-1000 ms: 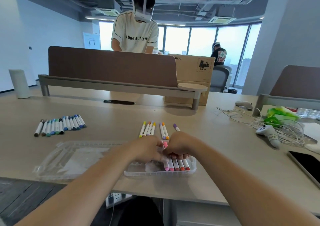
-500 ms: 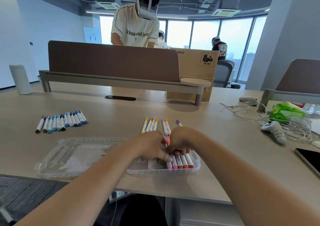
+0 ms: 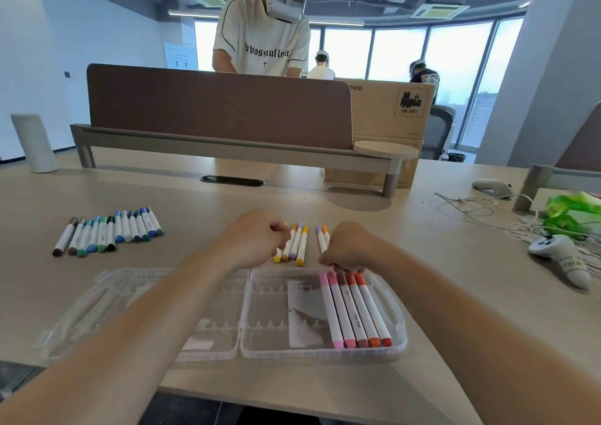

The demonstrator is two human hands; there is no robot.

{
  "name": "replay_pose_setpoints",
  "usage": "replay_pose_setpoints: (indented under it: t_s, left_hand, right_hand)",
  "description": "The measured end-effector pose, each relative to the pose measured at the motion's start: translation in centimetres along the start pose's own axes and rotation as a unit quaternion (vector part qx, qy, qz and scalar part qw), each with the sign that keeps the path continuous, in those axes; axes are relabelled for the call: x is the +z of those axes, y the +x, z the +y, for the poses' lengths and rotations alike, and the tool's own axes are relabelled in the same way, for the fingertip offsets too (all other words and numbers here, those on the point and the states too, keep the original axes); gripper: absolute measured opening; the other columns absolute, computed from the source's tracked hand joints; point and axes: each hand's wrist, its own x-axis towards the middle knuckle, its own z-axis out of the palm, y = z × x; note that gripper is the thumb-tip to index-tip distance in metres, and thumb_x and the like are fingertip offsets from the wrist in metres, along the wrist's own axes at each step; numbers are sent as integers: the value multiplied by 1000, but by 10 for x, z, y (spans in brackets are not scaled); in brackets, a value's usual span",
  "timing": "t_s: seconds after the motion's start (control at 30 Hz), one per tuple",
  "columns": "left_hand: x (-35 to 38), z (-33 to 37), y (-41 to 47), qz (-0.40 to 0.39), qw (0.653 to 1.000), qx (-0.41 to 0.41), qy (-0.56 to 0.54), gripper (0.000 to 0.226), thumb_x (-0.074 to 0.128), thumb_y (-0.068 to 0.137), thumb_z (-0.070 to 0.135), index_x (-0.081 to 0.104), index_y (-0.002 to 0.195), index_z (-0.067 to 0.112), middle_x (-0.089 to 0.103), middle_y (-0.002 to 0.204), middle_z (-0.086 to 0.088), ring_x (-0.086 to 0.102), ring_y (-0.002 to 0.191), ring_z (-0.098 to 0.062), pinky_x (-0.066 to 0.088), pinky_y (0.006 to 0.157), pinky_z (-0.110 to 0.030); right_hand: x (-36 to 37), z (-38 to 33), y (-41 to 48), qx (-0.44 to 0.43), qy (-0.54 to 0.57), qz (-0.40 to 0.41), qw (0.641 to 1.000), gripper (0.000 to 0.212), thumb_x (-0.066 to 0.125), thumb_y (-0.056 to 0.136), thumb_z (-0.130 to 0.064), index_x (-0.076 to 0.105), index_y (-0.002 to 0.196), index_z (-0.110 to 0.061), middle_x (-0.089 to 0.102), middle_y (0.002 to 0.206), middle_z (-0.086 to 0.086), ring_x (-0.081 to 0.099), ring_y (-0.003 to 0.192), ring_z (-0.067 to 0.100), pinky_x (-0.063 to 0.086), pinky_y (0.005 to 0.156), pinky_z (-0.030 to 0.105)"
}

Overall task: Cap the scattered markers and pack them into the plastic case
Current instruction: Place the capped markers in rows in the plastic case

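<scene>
The clear plastic case (image 3: pixel 257 337) lies open near the table's front edge, its lid (image 3: pixel 130 311) folded out to the left. Several pink, red and orange capped markers (image 3: pixel 354 311) lie side by side in the right part of the tray. Beyond the case, a few yellow and orange markers (image 3: pixel 297 245) lie on the table. My left hand (image 3: pixel 257 232) has curled fingers pinching the leftmost yellow one. My right hand (image 3: pixel 344 249) is curled, its fingertips resting on the top ends of the packed markers. Two more markers (image 3: pixel 322 237) show beside it.
A row of blue, green and brown markers (image 3: pixel 107 232) lies at the left. White cables (image 3: pixel 487 210), a game controller (image 3: pixel 562 258) and a green item (image 3: pixel 572 210) crowd the right. A brown divider (image 3: pixel 221 109) and a cardboard box (image 3: pixel 390 115) stand behind; a person stands past them.
My left hand left the case and moved up to the yellow markers. The pink marker both hands were seating now lies in the tray. My right hand stays at the packed markers' tops.
</scene>
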Motion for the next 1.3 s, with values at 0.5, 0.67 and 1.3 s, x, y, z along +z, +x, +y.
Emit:
replay_pose_setpoints:
  t_s: [0.5,0.67,1.3]
  left_hand:
    - [9,5,43,-18,999,-2,-31,21,52,93,15,73,98,11,72,88,-6,68,83,-27,56,78,-41]
    - [19,9,51,-12,1000,-3,-20,24,52,94,15,74,104,12,69,87,-2,67,81,-24,55,77,-36]
    - [34,31,48,-22,999,1,-46,23,51,94,15,73,96,9,69,82,-8,66,75,-28,51,61,-37]
  right_hand:
    - [-11,-9,67,49,-59,22,997,31,54,97,-21,56,69,-7,54,68,6,52,61,19,45,65,28]
    - [-4,-3,70,51,-34,38,997,31,56,95,-23,56,68,-9,58,71,6,59,70,21,53,77,31]
    - [-10,29,73,73,-15,62,995,21,58,94,-23,64,94,-3,60,87,7,61,83,24,52,75,33]
